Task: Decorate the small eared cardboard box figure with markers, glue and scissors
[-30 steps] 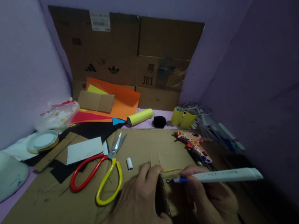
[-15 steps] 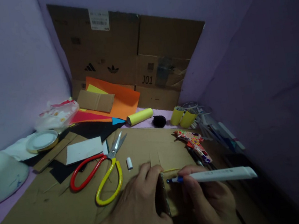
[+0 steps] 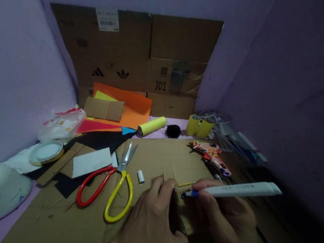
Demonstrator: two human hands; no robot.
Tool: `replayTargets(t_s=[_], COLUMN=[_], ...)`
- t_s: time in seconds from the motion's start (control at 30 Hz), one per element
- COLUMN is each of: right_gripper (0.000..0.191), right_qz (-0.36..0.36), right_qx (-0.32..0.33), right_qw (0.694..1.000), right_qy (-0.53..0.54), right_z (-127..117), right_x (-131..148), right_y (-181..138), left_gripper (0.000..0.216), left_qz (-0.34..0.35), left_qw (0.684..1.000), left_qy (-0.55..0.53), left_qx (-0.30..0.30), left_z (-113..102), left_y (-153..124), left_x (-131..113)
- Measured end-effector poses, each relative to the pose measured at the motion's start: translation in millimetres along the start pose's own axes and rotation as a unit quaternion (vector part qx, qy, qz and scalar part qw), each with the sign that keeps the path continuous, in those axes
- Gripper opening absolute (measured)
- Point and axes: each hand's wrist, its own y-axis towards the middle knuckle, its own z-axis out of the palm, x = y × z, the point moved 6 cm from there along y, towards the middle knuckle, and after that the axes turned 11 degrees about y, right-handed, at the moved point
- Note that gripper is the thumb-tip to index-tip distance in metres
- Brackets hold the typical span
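My right hand (image 3: 229, 219) grips a white marker (image 3: 242, 190), its blue-collared tip pointing left. The dark tip is at the upper left part of a small cardboard box (image 3: 190, 218), touching it or just above. My left hand (image 3: 156, 224) is closed around the left side of that box, fingers at its far corner and thumb near its lower edge. Part of the box is hidden behind my right hand and in shadow. Left of my left hand lie scissors (image 3: 122, 166) with one red and one yellow handle, blades parted. A small white cylinder (image 3: 140, 176) lies between them and the box.
A cardboard sheet (image 3: 75, 236) covers the work surface. To the right lies a flower-patterned glue gun (image 3: 211, 154). Behind are a yellow roll (image 3: 152, 126), a black fuzzy ball (image 3: 173, 130) and orange paper (image 3: 135, 107). A pale ceramic pot (image 3: 2, 192) stands far left.
The view has shifted very slightly. Both hands, the box and the marker stay almost where they were.
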Motion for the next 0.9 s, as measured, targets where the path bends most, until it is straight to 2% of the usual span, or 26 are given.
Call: replayTargets(t_s=[0.5, 0.9], right_gripper=[0.01, 0.013], right_qz=[-0.002, -0.004], right_qx=[0.015, 0.031], right_qw=[1.0, 1.0], right_qy=[0.007, -0.002], right_z=[1.2, 0.2], right_x=[1.9, 0.7], right_y=[0.7, -1.0], left_gripper=[0.061, 0.05], left_qz=[0.006, 0.006], left_qw=[1.0, 1.0], left_qy=[0.005, 0.009], left_qx=[-0.017, -0.02], left_z=[2.1, 2.4], left_y=[1.3, 0.0], left_x=[2.1, 1.1])
